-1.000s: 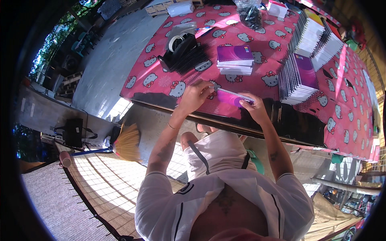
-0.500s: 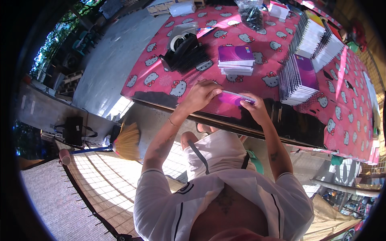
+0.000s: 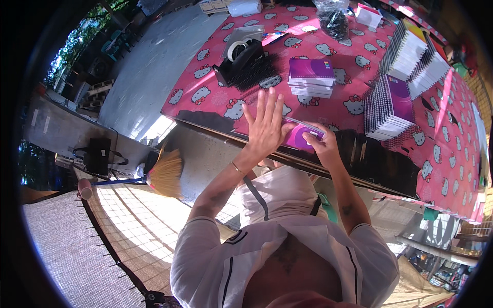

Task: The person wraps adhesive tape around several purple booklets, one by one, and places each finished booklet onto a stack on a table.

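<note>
A purple-covered notebook (image 3: 297, 137) is tilted up over the table's near edge, gripped at its right end by my right hand (image 3: 324, 147), thumb on the cover. My left hand (image 3: 265, 126) is spread flat, fingers stretched away from me, at the notebook's left end; its thumb lies against or very near that end. Just beyond both hands stands a short stack of purple notebooks (image 3: 310, 68). Left of that stack, black binding coils (image 3: 259, 73) lie in a heap beside a black tape dispenser (image 3: 245, 57) with a roll of tape.
Spiral-bound purple notebooks (image 3: 398, 97) are stacked at the right, with more bound stacks (image 3: 411, 54) behind. A clear bag of black coils (image 3: 333, 20) sits at the back. The pink patterned tablecloth (image 3: 205, 95) leaves dark table surface exposed along the front. A broom (image 3: 165, 174) leans at lower left.
My left hand has opened from its closed hold on the notebook's left end, fingers now extended. The right hand keeps its grip, and the cover has turned more toward me. The view has shifted slightly.
</note>
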Motion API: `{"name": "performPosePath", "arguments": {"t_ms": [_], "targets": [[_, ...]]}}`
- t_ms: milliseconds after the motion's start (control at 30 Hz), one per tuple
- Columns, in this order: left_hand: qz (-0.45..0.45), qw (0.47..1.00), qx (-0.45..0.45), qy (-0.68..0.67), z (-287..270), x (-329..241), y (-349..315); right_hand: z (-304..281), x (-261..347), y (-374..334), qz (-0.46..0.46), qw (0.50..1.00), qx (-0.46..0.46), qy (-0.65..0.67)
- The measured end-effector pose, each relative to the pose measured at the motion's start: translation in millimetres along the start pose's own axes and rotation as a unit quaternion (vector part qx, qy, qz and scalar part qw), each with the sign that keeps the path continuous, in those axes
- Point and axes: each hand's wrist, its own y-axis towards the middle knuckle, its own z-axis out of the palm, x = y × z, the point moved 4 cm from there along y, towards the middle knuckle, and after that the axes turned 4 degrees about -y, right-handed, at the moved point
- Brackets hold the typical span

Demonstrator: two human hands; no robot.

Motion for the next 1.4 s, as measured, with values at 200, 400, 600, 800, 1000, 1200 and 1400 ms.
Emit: {"name": "performPosePath", "arguments": {"t_ms": [200, 400, 600, 800, 1000, 1200, 1400], "targets": [[0.016, 1.0, -0.024, -0.011, 10.9, -6.6, -7.4, -11.6, -3.9, 6.0, -0.01, 1.0, 0.014, -0.011], [0.124, 0.99, -0.013, -0.072, 49.8, -24.6, -80.6, -12.9, 9.6, 10.1, -0.038, 0.998, 0.027, -0.033], [0.065, 0.997, 0.034, -0.028, 35.0, -21.8, -42.2, -7.8, -17.7, 12.0, 0.013, 0.999, 0.039, -0.01], [0.055, 0.992, -0.009, 0.112, 26.1, -17.4, 6.0, -18.2, -37.6, 15.2, 0.056, 0.986, 0.087, -0.129], [0.142, 0.989, 0.005, -0.049, 54.7, -30.9, -61.2, -10.0, -36.4, 8.8, -0.066, 0.991, 0.033, -0.11], [0.182, 0.981, 0.036, -0.054, 56.9, -39.9, -71.4, -7.6, -28.8, 4.2, -0.009, 0.996, 0.053, -0.065], [0.135, 0.99, 0.025, 0.003, 35.6, -41.5, -2.5, -11.3, -26.6, 9.1, -0.029, 0.993, 0.085, -0.079]]}}
